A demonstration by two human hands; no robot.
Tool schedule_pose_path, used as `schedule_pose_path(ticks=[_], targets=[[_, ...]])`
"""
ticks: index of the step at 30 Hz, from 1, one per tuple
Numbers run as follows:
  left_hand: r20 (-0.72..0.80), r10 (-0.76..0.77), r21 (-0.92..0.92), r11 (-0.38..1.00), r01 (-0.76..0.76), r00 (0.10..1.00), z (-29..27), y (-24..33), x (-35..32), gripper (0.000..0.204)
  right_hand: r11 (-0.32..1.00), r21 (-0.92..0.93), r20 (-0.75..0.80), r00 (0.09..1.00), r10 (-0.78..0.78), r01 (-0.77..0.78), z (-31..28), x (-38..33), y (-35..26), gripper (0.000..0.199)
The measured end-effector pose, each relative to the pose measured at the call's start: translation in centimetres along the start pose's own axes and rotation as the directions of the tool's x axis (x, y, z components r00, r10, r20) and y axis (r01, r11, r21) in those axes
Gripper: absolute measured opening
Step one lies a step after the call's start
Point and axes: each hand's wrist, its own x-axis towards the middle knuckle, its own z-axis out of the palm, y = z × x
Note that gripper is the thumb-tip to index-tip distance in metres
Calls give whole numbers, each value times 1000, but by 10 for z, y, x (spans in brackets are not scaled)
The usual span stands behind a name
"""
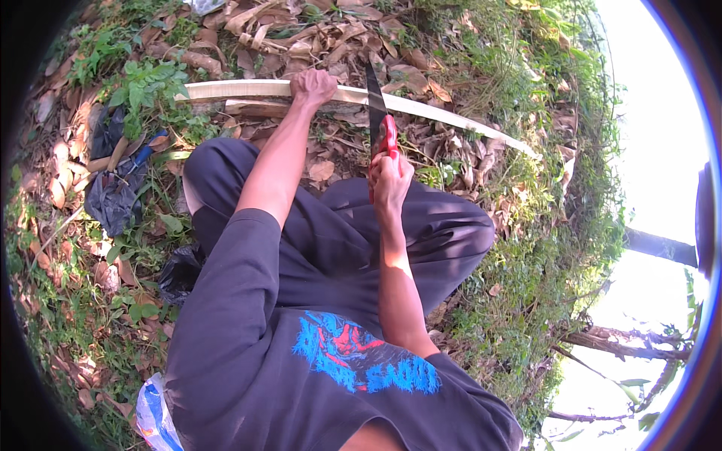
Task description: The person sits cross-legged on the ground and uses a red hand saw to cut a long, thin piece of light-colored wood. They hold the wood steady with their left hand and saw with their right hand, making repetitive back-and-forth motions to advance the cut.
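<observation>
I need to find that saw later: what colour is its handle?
Red, with a dark blade; the handle shows in the head view, gripped by the right hand.

1. The ground (331, 37) is covered with dry brown leaves.
2. Green weeds (143, 86) are seen left of the leaves.
3. A grassy bank (541, 248) is lit by sun, right of the leaves.
4. Bare branches (624, 346) are set against overexposed sky, below the bank.
</observation>
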Motion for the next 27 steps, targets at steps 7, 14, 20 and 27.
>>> schedule_pose_path(ticks=[7,14,20,27], targets=[[-176,19,-31,999,-25,984,30,-29,9,29,1000,3,51,999,9,-9,6,-76,0,15],[-166,5,-83,996,-19,986,14,-17,5,30,997,47,59,996,-60,58,13,18,18,16],[-5,-99,70,993,99,995,4,-12,12,31,999,54,42,999,-9,7,17,-34,6,13],[-145,-71,-90,994,59,987,25,-34,14,32,992,128,153,988,-10,-10,21,-64,-18,13]])
